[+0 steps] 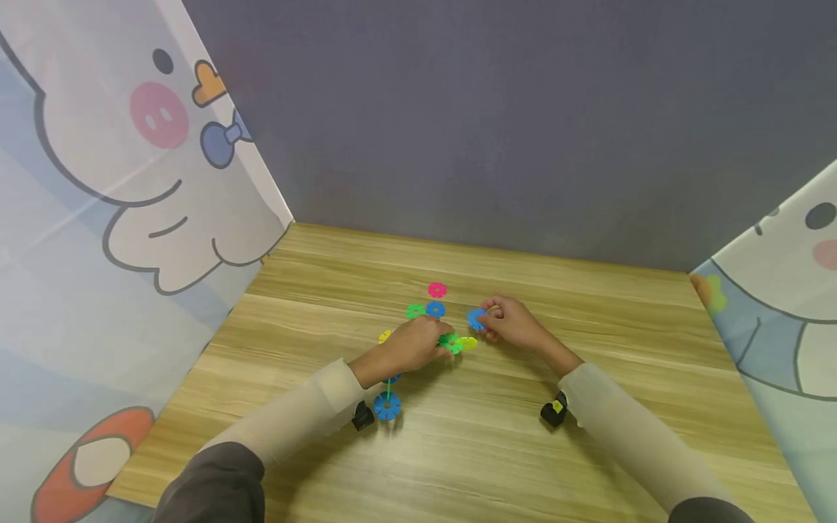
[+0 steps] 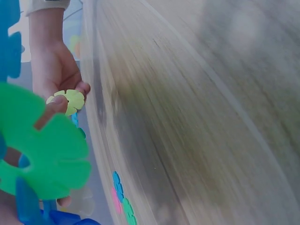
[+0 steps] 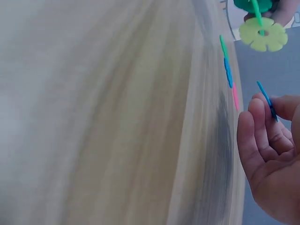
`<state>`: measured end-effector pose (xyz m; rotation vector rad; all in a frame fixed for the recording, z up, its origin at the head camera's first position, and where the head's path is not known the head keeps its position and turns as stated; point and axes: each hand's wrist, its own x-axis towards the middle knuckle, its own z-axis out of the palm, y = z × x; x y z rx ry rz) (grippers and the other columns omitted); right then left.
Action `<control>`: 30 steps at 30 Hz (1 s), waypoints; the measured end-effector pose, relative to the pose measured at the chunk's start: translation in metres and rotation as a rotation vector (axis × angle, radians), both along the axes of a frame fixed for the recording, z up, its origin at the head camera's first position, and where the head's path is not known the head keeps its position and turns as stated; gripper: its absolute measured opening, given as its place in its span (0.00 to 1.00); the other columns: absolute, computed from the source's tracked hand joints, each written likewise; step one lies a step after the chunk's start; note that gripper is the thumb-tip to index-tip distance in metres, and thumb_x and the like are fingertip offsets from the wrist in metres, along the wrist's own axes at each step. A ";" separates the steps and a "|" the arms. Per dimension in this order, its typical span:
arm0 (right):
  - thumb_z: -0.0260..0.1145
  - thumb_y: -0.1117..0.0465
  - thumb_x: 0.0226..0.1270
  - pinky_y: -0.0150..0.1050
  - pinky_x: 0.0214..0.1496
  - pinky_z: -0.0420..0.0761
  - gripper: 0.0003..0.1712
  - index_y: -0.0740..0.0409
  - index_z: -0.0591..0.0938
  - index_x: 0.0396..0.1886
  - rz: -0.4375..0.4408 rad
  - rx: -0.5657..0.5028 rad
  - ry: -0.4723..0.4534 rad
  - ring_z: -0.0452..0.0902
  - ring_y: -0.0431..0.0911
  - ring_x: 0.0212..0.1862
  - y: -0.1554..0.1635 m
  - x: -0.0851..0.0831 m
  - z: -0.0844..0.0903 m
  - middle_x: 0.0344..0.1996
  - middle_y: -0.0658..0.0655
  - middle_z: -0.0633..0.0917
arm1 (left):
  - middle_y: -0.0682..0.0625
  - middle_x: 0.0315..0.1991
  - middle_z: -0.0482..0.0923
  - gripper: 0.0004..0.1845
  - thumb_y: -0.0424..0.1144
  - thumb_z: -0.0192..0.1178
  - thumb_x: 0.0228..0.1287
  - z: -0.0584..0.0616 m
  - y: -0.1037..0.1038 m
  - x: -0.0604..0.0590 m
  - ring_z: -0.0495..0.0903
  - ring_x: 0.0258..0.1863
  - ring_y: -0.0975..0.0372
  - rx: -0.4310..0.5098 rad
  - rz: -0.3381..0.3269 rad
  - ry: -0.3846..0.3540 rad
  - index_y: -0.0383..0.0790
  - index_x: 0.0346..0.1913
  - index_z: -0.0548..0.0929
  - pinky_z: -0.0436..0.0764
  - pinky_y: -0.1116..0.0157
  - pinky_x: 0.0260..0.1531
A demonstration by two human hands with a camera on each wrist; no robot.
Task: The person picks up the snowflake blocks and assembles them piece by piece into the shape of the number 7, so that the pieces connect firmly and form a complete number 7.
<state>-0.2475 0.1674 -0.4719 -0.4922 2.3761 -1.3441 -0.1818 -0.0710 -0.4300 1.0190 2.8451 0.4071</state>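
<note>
My left hand [image 1: 413, 344] grips a linked chain of flower-shaped notched plastic discs. At its right end a green disc [image 1: 453, 343] joins a yellow disc [image 1: 469, 343]; at its near end hangs a blue disc [image 1: 387, 406], and the hand covers much of the middle. Between thumb and fingers, my right hand [image 1: 516, 325] pinches a separate blue disc [image 1: 476, 319], seen edge-on in the right wrist view. That disc is just right of the yellow one and apart from it. Large in the left wrist view is a green disc [image 2: 51, 145] of the chain.
Beyond the left hand, a pink disc [image 1: 437, 290], another blue disc [image 1: 435, 310] and another green disc [image 1: 415, 311] lie on the wooden table [image 1: 588, 327]. A grey panel [image 1: 490, 131] rises behind the table, with cartoon-printed sheets [image 1: 163, 218] at both sides.
</note>
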 end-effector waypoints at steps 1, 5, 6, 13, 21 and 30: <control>0.61 0.58 0.70 0.38 0.31 0.85 0.18 0.63 0.72 0.53 0.004 -0.018 -0.024 0.82 0.46 0.28 0.002 0.002 0.000 0.28 0.59 0.85 | 0.56 0.34 0.84 0.14 0.47 0.66 0.59 -0.001 0.000 0.000 0.80 0.33 0.69 0.003 0.002 -0.001 0.43 0.43 0.83 0.78 0.79 0.31; 0.61 0.56 0.70 0.40 0.33 0.85 0.21 0.62 0.72 0.56 0.012 -0.054 -0.067 0.82 0.47 0.29 0.005 0.009 0.002 0.29 0.62 0.85 | 0.56 0.34 0.83 0.13 0.47 0.66 0.59 -0.002 -0.002 -0.001 0.79 0.32 0.69 0.010 0.012 -0.001 0.44 0.43 0.83 0.78 0.78 0.31; 0.62 0.56 0.69 0.40 0.33 0.85 0.22 0.62 0.73 0.57 0.011 -0.063 -0.075 0.82 0.47 0.29 0.006 0.010 0.003 0.30 0.64 0.85 | 0.56 0.34 0.84 0.14 0.47 0.66 0.59 -0.002 -0.002 -0.001 0.79 0.33 0.69 0.012 0.012 0.003 0.44 0.43 0.83 0.78 0.78 0.31; 0.63 0.57 0.69 0.42 0.34 0.86 0.22 0.63 0.73 0.58 -0.012 -0.106 -0.127 0.81 0.48 0.30 0.009 0.021 0.006 0.33 0.70 0.83 | 0.56 0.34 0.84 0.14 0.47 0.66 0.59 0.000 0.000 -0.002 0.79 0.33 0.68 0.017 0.013 0.007 0.43 0.44 0.83 0.79 0.77 0.32; 0.61 0.61 0.69 0.37 0.30 0.84 0.18 0.65 0.73 0.54 -0.018 -0.162 -0.196 0.79 0.43 0.25 0.013 0.026 0.003 0.30 0.64 0.84 | 0.54 0.39 0.85 0.20 0.48 0.66 0.59 0.001 -0.002 -0.002 0.82 0.36 0.66 0.023 0.040 -0.011 0.42 0.52 0.82 0.81 0.75 0.34; 0.61 0.63 0.69 0.33 0.29 0.83 0.19 0.68 0.73 0.55 -0.025 -0.184 -0.240 0.78 0.39 0.26 0.015 0.030 -0.002 0.28 0.55 0.84 | 0.54 0.39 0.85 0.21 0.48 0.66 0.59 -0.001 -0.001 -0.003 0.82 0.36 0.66 0.019 0.036 0.000 0.42 0.52 0.82 0.81 0.75 0.34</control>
